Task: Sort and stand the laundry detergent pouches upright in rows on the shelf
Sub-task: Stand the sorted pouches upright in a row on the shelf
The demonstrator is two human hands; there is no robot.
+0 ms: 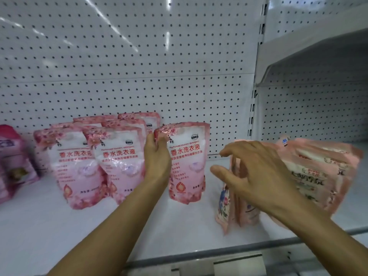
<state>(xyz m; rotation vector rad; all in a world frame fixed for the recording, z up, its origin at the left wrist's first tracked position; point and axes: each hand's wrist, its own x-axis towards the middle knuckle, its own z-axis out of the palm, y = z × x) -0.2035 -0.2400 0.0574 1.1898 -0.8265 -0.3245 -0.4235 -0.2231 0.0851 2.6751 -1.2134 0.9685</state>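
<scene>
Pouches of laundry detergent stand on a white shelf (49, 226) that fills the lower half of my view, backed by a white pegboard wall (129, 56) dotted with holes. At the left, a block of pink pouches (95, 156) stands upright in rows, two across at the front with more behind, their fronts printed with red Chinese lettering. Farther left, partly cut off by the frame edge, sits a darker magenta pouch (14, 162). At the right, a loose cluster of peach-coloured pouches (318, 172) leans together, tilted rather than upright, and is blurred. Just in front of that cluster, a few narrower pouches (237, 206) stand edge-on to me.

Between the two groups stands a single pink pouch (187, 162), upright on the shelf, near the pink rows but apart from them. My left hand (157, 156) has its grip clamped on this pouch's top left corner — fingers curled round the sealed edge. My right hand (256, 172) hangs over the edge-on pouches with its grip apart — fingers spread and bent downward, holding nothing I can see.
</scene>
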